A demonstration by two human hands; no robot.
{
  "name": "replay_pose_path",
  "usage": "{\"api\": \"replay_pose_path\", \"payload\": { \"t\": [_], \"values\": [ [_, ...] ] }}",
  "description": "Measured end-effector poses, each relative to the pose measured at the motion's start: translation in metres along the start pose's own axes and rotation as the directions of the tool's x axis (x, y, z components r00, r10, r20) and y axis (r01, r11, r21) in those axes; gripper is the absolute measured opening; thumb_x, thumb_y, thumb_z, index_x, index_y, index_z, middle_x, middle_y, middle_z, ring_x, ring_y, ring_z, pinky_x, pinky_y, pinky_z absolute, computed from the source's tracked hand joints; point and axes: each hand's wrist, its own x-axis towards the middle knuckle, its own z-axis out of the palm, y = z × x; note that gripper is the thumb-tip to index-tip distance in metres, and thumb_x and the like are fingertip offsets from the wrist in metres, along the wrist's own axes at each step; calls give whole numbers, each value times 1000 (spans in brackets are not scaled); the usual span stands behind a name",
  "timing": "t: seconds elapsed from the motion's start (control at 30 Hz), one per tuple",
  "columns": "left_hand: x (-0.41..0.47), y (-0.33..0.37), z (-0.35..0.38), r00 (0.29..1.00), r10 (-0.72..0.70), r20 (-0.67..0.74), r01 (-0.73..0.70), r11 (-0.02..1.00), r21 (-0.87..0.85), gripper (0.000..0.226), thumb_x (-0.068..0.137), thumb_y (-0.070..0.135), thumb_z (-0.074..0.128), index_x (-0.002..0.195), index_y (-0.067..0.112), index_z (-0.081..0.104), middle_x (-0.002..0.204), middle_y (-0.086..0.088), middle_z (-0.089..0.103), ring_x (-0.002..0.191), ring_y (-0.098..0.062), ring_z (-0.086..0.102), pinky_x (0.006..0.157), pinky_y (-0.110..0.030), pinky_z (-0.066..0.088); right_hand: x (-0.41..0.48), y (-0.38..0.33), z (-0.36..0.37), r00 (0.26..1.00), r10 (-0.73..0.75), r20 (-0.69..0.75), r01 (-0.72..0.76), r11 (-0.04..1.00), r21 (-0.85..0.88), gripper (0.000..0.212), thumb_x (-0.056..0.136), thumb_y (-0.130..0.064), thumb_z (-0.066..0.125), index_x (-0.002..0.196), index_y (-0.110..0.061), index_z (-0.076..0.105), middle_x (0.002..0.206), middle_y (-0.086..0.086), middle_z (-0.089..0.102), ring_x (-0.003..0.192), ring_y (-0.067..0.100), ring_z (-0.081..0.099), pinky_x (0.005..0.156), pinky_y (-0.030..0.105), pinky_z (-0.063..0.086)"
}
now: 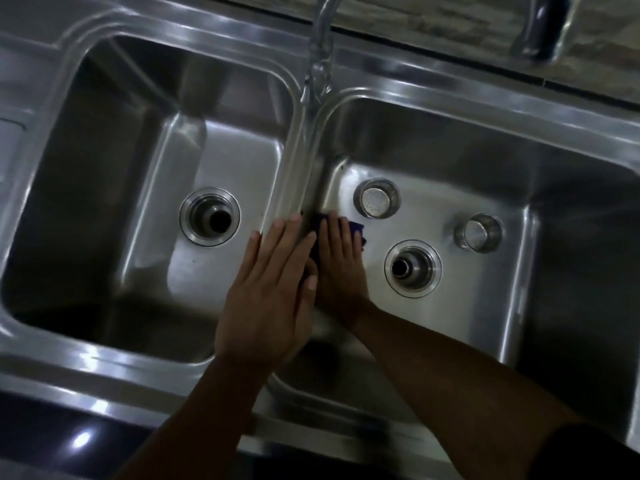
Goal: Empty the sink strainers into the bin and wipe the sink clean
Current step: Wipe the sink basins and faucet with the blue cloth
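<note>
- Double-bowl stainless steel sink (346, 67), seen from above; divider (294, 168) between the two bowls.
- Left bowl (114, 140): open drain (210, 216) near the floor's centre, strainer removed.
- Right bowl (561, 188): open drain (412, 268); two strainers standing loose on the floor, one strainer (376, 197) behind the drain toward the divider (perforated base visible), the other strainer (479, 232) just right of and behind the drain.
- Water stream (317, 64) falling from the tap (329, 3) onto the divider's far end.
- Left hand (273, 289): flat, fingers extended and held together, palm down on the divider's near part; nothing gripped.
- Right hand (341, 268): inside the right bowl beside the divider, fingers extended and pressing flat on a dark purple cloth (356, 232) (pressed, not clenched); cloth lying on the bowl floor against the divider wall, only its far and right edges showing past the fingertips.
- Hands touching side by side, left thumb overlapping the right hand.
- Second tap fitting (540, 26) at the upper right, blurred.
</note>
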Motion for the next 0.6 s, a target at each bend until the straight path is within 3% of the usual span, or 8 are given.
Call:
{"api": "replay_pose_path", "payload": {
  "t": [0.1,0.17,0.27,0.33,0.43,0.5,0.6],
  "values": [
    [0,0,-1,1000,5,5,-5,1000,1,53,104,33,36,153,14,37,166,-7,26,156,-20,16,128,-45,14,3,-2,7,998,-60,-1,60,996,62,67,106,-40,27,159,-4,9,168,15,0,156,29,-6,125,52,8],
    [0,1,-1,1000,9,9,-9,1000,5,54,103,32,38,154,13,36,167,-7,24,156,-21,16,127,-47,16,-10,11,9,974,-225,6,223,968,116,66,106,-34,40,159,-4,15,168,14,6,156,29,-2,124,54,12],
    [0,1,-1,1000,18,-6,-18,1000,11,53,104,29,36,154,11,37,167,-7,23,156,-23,16,127,-48,17,-49,41,12,849,-523,73,518,852,81,60,102,-25,48,156,-6,31,166,12,20,156,29,6,125,52,12],
    [1,1,0,1000,21,-21,-21,1000,4,51,105,29,34,153,11,38,167,-8,24,156,-23,16,127,-48,16,-74,73,6,746,-648,155,650,759,44,61,99,-23,50,156,-11,33,166,7,22,156,27,9,126,47,9],
    [1,1,1,999,23,-34,-22,1000,9,50,105,27,34,151,10,41,166,-10,26,156,-25,18,126,-51,19,-93,126,-16,666,-704,244,726,687,-1,62,96,-25,46,156,-17,33,166,3,26,154,26,20,125,45,12],
    [1,2,2,999,25,-38,-25,1000,10,50,103,24,37,150,8,42,165,-11,28,155,-26,20,125,-53,21,-103,145,-24,672,-688,276,725,687,-54,61,95,-27,47,154,-21,35,165,1,28,151,26,29,121,46,18],
    [2,2,2,999,24,-29,-24,1000,18,51,102,22,39,151,7,42,165,-12,27,156,-27,19,125,-53,21,-106,143,-22,691,-649,319,701,709,-76,66,95,-30,46,158,-26,28,167,-3,19,154,25,19,123,48,14]
  ]
}}
